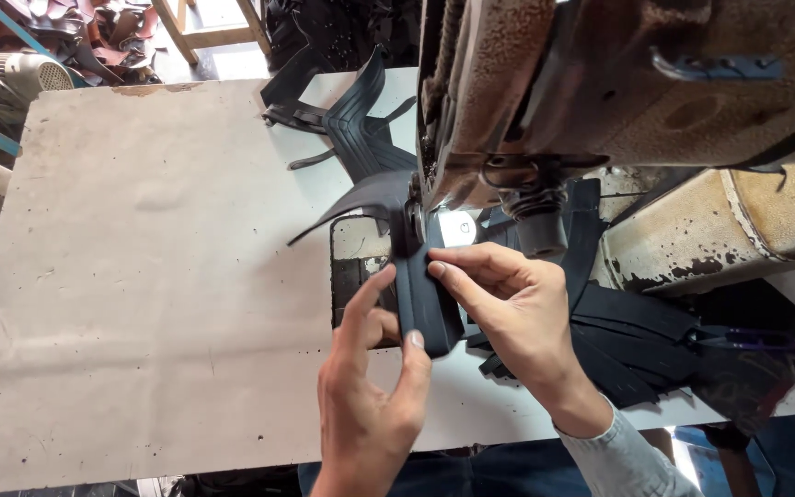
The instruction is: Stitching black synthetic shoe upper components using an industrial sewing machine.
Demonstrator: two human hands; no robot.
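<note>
A dark, narrow leather piece (423, 304) lies under the needle area of an old rusty sewing machine (545, 101). My left hand (370, 387) pinches its near end between thumb and fingers. My right hand (508, 304) presses fingertips on the piece's right edge, just in front of the machine's foot. Behind the needle, the sewn part of the piece curls away in a dark strip (351, 198).
A pale worn board (140, 276) covers the table's left side. Stitched dark leather parts (347, 124) pile up behind the machine, and more black pieces (637, 340) lie to the right. A fan and scraps sit at the far left corner.
</note>
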